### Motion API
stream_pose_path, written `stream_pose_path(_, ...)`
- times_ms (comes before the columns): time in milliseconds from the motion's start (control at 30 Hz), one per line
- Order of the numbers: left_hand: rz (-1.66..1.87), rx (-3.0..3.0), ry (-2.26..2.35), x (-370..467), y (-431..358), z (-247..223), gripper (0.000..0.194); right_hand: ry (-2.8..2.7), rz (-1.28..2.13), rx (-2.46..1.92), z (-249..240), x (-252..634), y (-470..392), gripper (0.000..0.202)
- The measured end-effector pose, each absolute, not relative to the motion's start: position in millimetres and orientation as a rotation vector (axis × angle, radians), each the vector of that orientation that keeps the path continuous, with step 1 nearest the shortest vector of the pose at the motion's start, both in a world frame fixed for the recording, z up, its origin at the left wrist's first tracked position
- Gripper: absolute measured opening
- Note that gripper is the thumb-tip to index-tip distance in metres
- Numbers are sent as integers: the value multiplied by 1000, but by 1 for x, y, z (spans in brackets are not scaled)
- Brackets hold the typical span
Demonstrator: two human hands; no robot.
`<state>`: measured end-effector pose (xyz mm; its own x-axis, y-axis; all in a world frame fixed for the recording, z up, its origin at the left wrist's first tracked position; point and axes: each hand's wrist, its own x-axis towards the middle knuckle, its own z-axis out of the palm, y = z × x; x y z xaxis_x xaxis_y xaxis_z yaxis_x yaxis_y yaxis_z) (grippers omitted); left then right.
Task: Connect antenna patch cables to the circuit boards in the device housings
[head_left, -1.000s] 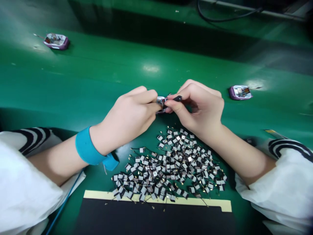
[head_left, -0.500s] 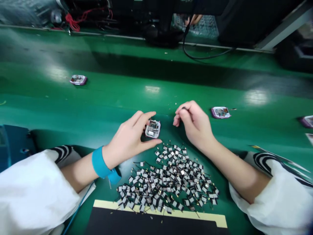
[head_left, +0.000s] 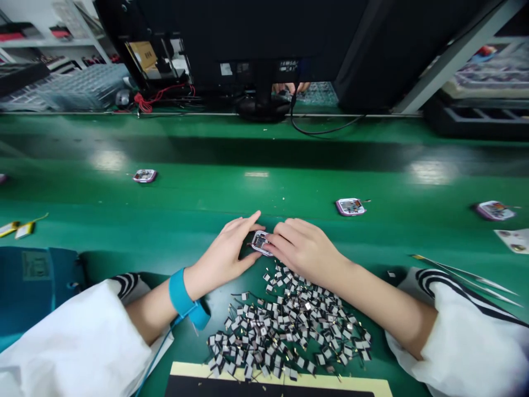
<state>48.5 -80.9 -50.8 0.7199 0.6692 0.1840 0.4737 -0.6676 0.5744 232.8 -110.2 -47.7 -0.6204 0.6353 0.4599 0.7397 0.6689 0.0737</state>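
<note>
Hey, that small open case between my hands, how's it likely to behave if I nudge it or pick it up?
The open case looks stiff, with a firm-looking rim, so it probably won't flex much. Being low and flat, it would more likely slide than roll or tip. The bare circuitry inside looks fragile, so the edges seem safer to grip.

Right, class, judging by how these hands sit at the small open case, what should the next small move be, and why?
I'd steady the open case lightly with the left hand: its thumb and fingers sit around it, while the right hand has fingertips over its exposed insides, so a slip might disturb them.
</note>
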Motion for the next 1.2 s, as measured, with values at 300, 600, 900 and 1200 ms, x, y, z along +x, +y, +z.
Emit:
stream_pose_path(300,702,2264,846,49,-84,-49,64,-2528,-453,-1091,-41,227,-115,15)
stream_pose_path(600,669,2103,766,51,-85,-48,61,-2456,-507,-985,-42,229,-109,17)
stream_pose_path(900,667,2014,766,51,-85,-47,60,-2305,-61,-963,-52,228,-106,18)
stream_pose_path(1200,709,2044,838,51,-85,-47,52,-2471,-500,-1055,-34,224,-113,23)
